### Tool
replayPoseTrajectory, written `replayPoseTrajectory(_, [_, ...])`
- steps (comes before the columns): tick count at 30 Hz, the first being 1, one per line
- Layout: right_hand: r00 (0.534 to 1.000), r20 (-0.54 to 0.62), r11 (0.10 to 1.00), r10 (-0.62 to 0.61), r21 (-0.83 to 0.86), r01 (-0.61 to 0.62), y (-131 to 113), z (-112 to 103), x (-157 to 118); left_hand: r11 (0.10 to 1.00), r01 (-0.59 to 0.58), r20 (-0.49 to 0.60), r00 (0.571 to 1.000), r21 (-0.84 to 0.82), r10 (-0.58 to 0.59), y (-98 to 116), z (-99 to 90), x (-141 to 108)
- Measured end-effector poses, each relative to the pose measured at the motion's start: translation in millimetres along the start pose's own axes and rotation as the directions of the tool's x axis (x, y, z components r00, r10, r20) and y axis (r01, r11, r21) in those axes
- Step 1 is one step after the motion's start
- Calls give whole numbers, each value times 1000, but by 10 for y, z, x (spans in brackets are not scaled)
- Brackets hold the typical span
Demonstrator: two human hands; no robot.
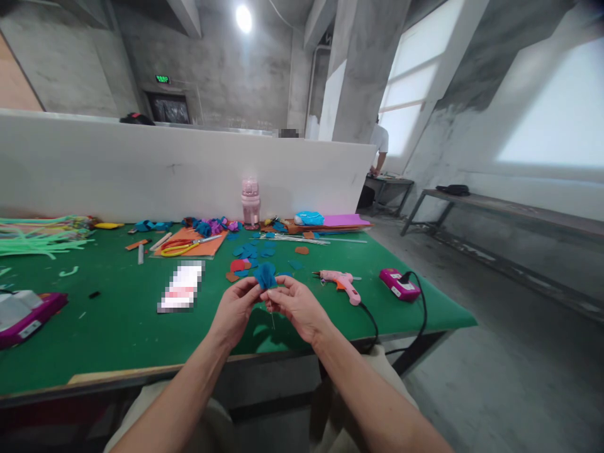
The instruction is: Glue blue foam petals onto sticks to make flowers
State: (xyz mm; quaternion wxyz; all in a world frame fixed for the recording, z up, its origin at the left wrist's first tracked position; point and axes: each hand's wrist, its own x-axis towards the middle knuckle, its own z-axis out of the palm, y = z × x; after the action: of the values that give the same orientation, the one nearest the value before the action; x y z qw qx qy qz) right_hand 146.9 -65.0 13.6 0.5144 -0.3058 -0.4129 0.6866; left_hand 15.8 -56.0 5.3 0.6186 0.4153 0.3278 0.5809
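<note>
A small blue flower [265,275] on a thin stem is held up over the green table [132,340], between my two hands. The fingers of my left hand [238,308] pinch its left side. My right hand [296,305] closes on its lower right side, near the top of the stem. Blue cut petals [248,251] lie just behind the hands, with a few red and brown pieces among them. To the right of my right hand, a pink glue gun [342,282] rests on its side.
A magenta power strip [399,285] with a black cable sits at the right, another [33,318] at the left. Scissors [189,245], a phone [182,286], a pink bottle [250,202] and green strips [42,242] lie around. A person [380,141] stands far back.
</note>
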Motion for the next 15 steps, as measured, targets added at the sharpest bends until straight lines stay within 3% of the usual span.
replayPoseTrajectory(15, [1000,10,1000,3,13,-3,17,-2,-1,998,-9,8,1000,-63,9,-23,-6,10])
